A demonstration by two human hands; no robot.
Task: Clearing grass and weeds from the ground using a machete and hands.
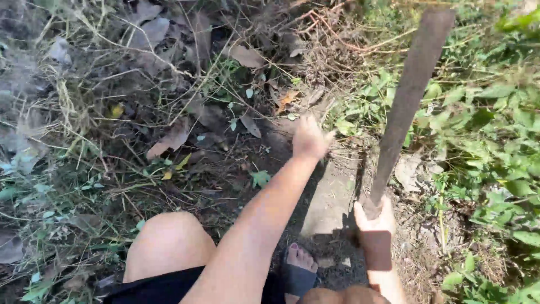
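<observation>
Bare soil (332,197) strewn with dry leaves (169,139) and twigs forms the ground; green weeds (484,129) lie at 3 o'clock. Left arm extends fully toward 12 o'clock; left hand (308,138) reaches low over the soil, fingers curled together, holding nothing visible. Right hand (376,220) sits at 5 o'clock, fingers clamped on the long dark blade (409,95), which rises tilted toward 1 o'clock. Sandalled foot (298,269) rests at 6 o'clock.

Bare ground (332,202) lying under dry litter

Dead leaves (169,141) and dry twigs (315,34) are lying on it, with green weeds (495,141) spreading alongside.
</observation>
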